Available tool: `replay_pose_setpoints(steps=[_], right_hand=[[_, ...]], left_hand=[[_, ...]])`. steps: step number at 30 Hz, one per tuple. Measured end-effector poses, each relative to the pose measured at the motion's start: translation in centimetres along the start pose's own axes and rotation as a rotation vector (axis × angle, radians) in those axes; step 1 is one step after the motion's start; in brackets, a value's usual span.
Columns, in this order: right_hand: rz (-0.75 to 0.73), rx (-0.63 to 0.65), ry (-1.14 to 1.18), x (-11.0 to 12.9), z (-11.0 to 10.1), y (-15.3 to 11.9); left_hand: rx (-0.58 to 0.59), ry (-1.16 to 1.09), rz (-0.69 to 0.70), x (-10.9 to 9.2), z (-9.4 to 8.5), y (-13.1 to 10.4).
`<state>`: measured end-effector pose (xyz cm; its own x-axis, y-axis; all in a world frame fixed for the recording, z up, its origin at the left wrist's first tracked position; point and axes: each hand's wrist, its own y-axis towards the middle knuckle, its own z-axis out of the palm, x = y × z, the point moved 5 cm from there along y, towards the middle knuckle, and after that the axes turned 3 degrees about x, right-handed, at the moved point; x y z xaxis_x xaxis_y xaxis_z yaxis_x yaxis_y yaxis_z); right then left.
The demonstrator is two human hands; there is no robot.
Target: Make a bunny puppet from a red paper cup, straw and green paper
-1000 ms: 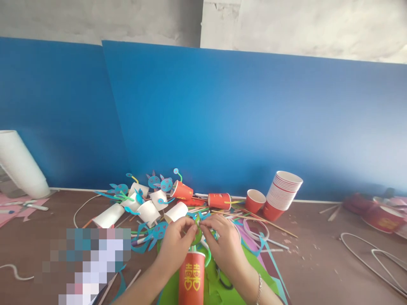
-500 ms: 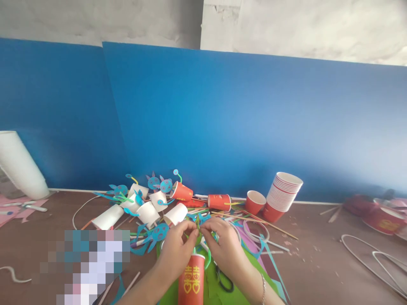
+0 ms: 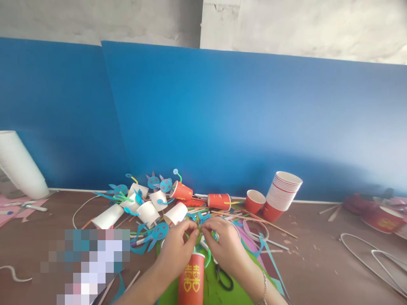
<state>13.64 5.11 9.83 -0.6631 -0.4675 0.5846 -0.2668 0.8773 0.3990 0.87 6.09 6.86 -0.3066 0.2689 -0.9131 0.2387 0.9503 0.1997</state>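
While hands (image 3: 180, 242) (image 3: 223, 238) pinch green paper (image 3: 199, 237), straw (image 3: 195, 250) in red cup (image 3: 191, 283)

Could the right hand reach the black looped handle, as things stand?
Probably yes: the black looped handle lies mostly in view on the green sheet, near the right hand. But that hand seems to pinch a green piece, which it would likely release first.

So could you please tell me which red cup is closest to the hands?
The front cup, just below the left hand and right hand, bearing yellow characters; the other red cups sit farther away.
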Motion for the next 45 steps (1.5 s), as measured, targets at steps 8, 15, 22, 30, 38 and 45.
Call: replay_pose_setpoints(steps=[8,15,22,30,38,45], right_hand=[[0.116,-0.111,-0.198,-2.4,-1.1,0.5],[0.100,-0.025,-0.368,-2.8,-1.0,0.2],[-0.161,-0.055,-0.180,0.7,-0.3,0.0],[0.146,-0.067,0.182,-1.7,-0.2,0.4],[0.387,0.118,0.605,-3.4,1.4,0.3],[0.391,0.065,0.837,-2.9,1.1,0.5]], left_hand=[[0.039,-0.354,-0.191,0.5,-0.1,0.2],[0.058,-0.599,-0.343,1.4,0.0,0.5],[0.092,-0.754,-0.424,1.4,0.5,0.0],[0.046,-0.600,-0.319,1.0,0.1,0.3],[0.076,-0.548,-0.246,0.7,0.1,0.3],[0.159,-0.563,-0.269,1.1,0.6,0.5]])
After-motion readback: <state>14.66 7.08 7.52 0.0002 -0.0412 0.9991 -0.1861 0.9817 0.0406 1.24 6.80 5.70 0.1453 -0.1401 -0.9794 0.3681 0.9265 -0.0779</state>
